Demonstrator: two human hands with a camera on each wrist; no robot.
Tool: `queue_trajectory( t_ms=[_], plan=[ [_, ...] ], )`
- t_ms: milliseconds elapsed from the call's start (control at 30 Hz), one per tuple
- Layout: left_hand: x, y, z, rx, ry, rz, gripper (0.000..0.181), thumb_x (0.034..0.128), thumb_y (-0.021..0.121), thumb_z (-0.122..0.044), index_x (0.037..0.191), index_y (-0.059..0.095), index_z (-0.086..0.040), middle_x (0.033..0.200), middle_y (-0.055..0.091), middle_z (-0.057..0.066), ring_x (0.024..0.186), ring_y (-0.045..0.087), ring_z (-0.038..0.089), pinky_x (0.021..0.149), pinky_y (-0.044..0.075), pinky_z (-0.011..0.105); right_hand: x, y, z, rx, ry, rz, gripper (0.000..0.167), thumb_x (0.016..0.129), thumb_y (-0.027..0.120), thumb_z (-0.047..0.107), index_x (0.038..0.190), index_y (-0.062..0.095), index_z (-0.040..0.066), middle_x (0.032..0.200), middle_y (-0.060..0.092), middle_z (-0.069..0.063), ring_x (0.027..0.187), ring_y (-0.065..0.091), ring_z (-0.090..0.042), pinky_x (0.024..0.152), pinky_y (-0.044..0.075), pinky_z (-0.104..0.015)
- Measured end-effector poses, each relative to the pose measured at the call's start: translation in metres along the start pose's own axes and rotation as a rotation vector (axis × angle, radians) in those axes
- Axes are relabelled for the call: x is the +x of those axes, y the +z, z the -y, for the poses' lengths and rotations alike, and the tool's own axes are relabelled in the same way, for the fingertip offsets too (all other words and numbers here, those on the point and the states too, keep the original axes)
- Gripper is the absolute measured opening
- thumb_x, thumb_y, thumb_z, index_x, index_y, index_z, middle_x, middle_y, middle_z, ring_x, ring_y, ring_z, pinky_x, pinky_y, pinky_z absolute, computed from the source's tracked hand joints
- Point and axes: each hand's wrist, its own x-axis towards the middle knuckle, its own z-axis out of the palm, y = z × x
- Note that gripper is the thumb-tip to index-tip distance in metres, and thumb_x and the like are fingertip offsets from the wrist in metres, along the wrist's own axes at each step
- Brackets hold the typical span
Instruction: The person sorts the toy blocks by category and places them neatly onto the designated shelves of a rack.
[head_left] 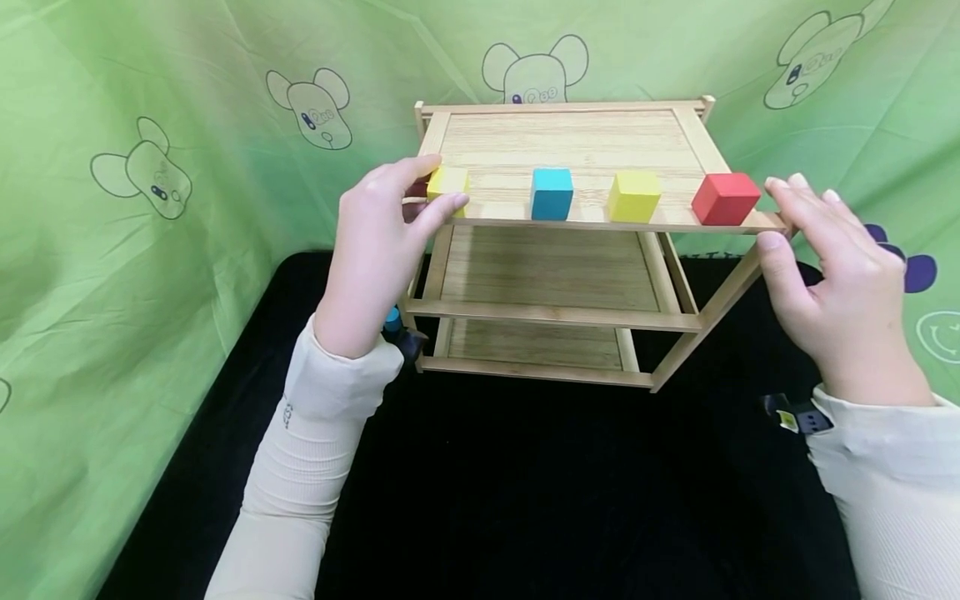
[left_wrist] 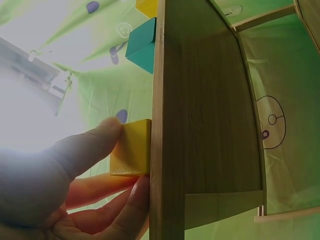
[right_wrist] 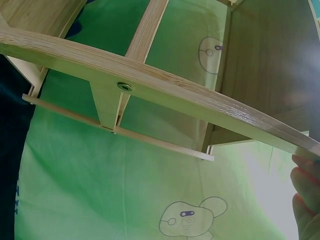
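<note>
Four blocks stand in a row along the front edge of the top shelf [head_left: 570, 142]. My left hand [head_left: 375, 242] pinches the leftmost yellow block [head_left: 448, 182] between thumb and fingers; in the left wrist view this yellow block [left_wrist: 132, 150] rests against the shelf board. To its right are a blue block [head_left: 551, 195], another yellow block [head_left: 633, 197] and a red block [head_left: 725, 199]. My right hand [head_left: 847, 283] is at the shelf's right front corner, fingers extended beside the red block. Its fingers [right_wrist: 307, 185] touch the wooden frame in the right wrist view.
Below the top are a middle shelf [head_left: 555, 267] and a lower shelf [head_left: 536, 343] of the wooden rack. A black cloth [head_left: 555, 483] lies under it. Green fabric [head_left: 210, 100] with animal drawings hangs behind and at the sides.
</note>
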Motion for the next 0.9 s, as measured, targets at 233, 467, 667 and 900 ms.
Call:
queue_trajectory(
  t_ms=[233,467,667,900],
  plan=[
    [0.0007,-0.0002,0.0009,0.006,0.004,0.006,0.043,0.0937,0.075,-0.022,0.129,0.067,0.001,0.122,0.068,0.016,0.107,0.069,0.022,0.091,0.057,0.027,0.0003,-0.0016,-0.0032,-0.016,-0.011,0.014,0.049,0.099,0.055,0.04,0.136,0.065,0.009,0.117,0.068,-0.029,0.13,0.057,-0.025,0.117,0.036,-0.037],
    [0.0004,-0.0007,0.0028,-0.013,0.006,0.006,0.041,0.0941,0.075,-0.022,0.127,0.067,0.0,0.121,0.069,0.015,0.106,0.069,0.022,0.092,0.057,0.028,0.0011,-0.0019,-0.0029,-0.021,-0.013,0.029,0.049,0.099,0.055,0.039,0.136,0.064,0.009,0.119,0.067,-0.029,0.13,0.057,-0.025,0.117,0.036,-0.037],
    [0.0004,-0.0008,0.0041,-0.025,0.007,0.002,0.04,0.0934,0.076,-0.021,0.127,0.068,0.0,0.12,0.069,0.014,0.106,0.069,0.02,0.092,0.056,0.025,-0.0001,-0.0015,-0.0022,-0.023,0.003,0.022,0.05,0.099,0.055,0.041,0.134,0.066,0.006,0.125,0.066,-0.024,0.129,0.057,-0.027,0.117,0.036,-0.036],
    [0.0001,-0.0013,0.0049,-0.049,0.006,-0.002,0.039,0.093,0.076,-0.02,0.126,0.068,-0.001,0.121,0.069,0.013,0.107,0.069,0.019,0.092,0.055,0.022,0.0001,-0.0019,0.0001,-0.029,0.006,0.029,0.05,0.099,0.055,0.039,0.133,0.066,0.004,0.127,0.065,-0.024,0.13,0.057,-0.025,0.117,0.035,-0.036]
  ],
)
